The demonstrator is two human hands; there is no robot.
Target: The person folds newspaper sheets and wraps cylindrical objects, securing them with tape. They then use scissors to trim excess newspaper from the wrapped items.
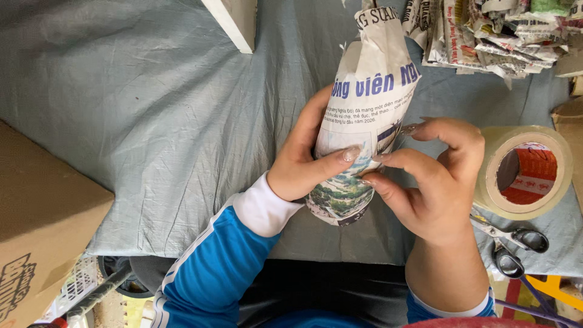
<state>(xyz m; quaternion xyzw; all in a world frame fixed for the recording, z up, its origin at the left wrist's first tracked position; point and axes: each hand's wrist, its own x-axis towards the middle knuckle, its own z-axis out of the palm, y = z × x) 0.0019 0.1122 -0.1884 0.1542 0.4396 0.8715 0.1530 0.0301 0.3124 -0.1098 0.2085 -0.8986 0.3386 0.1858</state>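
Both hands are on it: the left hand [303, 167] grips the newspaper-wrapped bundle [364, 115] above the grey-clothed table [182, 121], the right hand [434, 182] pinches its paper, tape roll [525, 173] and scissors [516, 240] just beside.

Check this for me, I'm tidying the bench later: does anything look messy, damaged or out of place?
Mostly orderly. The newspaper pile at the far edge is crumpled and ragged. The scissors lie half under the tape roll. Both hands, left hand and right hand, grip the newspaper-wrapped bundle, whose wrap looks intact.
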